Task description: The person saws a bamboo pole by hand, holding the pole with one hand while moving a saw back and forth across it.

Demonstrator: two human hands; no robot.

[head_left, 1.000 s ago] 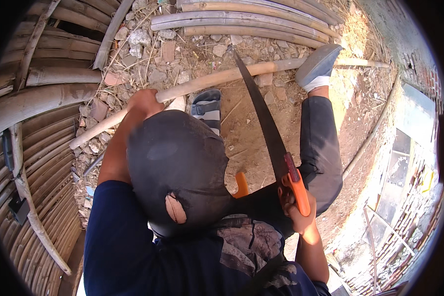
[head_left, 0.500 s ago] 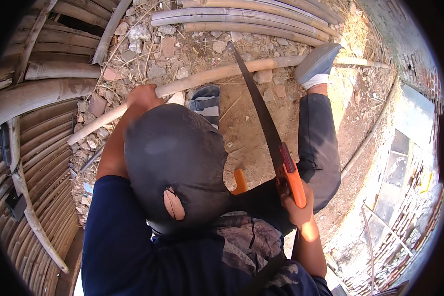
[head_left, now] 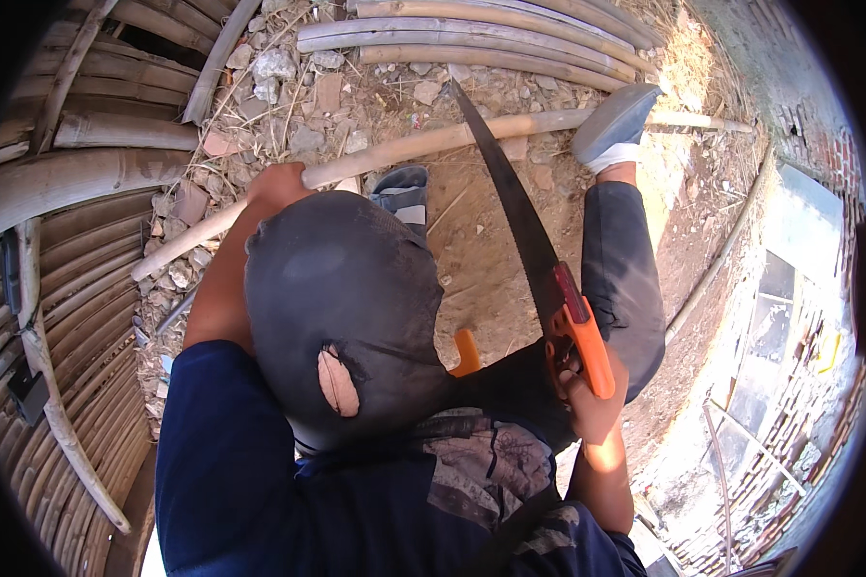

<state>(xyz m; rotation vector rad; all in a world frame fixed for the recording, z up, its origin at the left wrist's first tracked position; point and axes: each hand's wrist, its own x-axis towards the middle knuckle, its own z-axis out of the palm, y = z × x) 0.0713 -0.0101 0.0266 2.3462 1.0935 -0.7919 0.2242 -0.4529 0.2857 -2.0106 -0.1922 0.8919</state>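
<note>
In my right hand [head_left: 597, 399] is a handsaw [head_left: 515, 207] with an orange handle and a long dark blade. Its blade slants up and left, crossing over a pale bamboo pole [head_left: 394, 159]; whether the teeth bite into it I cannot tell. My left hand [head_left: 279, 185] is wrapped round the pole toward its left end. Farther right, a grey-blue shoe [head_left: 618, 125] on my outstretched leg rests over the pole. A second shoe [head_left: 401, 192] shows just below the pole, partly hidden by the dark head covering [head_left: 342, 308].
Several bamboo poles [head_left: 481, 34] lie along the far side. Broken brick and stones [head_left: 269, 72] litter the ground at left, beside a bamboo-slat wall [head_left: 77, 337]. An orange curved piece [head_left: 466, 354] shows near my lap. Brickwork [head_left: 799, 385] stands at right.
The saw and my right hand have shifted slightly right, and the handle is turned a little. My left hand keeps its hold on the pole, which stays in place.
</note>
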